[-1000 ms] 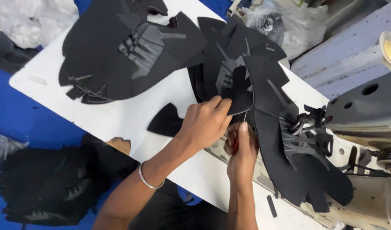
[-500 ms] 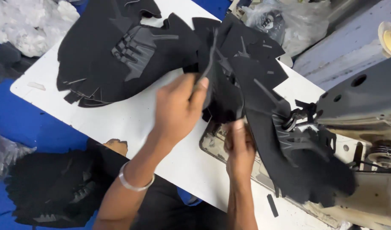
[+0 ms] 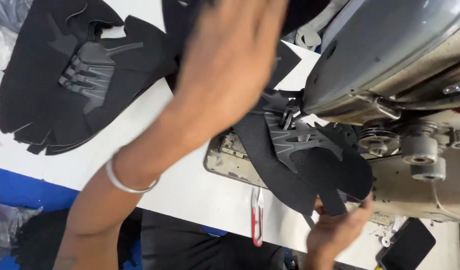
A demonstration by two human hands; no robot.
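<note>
My left hand [image 3: 230, 60] is stretched far up over the white table [image 3: 190, 185], blurred, with its fingers over black fabric pieces at the top edge; whether it grips any of them is hidden by the blur. A metal bangle [image 3: 125, 182] sits on that wrist. My right hand [image 3: 335, 232] pinches the near edge of a black shoe upper piece [image 3: 300, 170] with a grey branching overlay. That piece lies on the sewing machine bed, its far end under the presser foot [image 3: 289, 114].
A grey sewing machine [image 3: 390, 50] fills the upper right. A pile of black shoe uppers [image 3: 55, 90] lies at the left. Red thread snips [image 3: 257, 217] rest near the table's front edge. A flat black object [image 3: 409, 245] sits at the bottom right.
The view has moved much closer to the machine. My left hand has swung up and away toward the far pieces. My right hand has dropped to the near edge of the upper.
</note>
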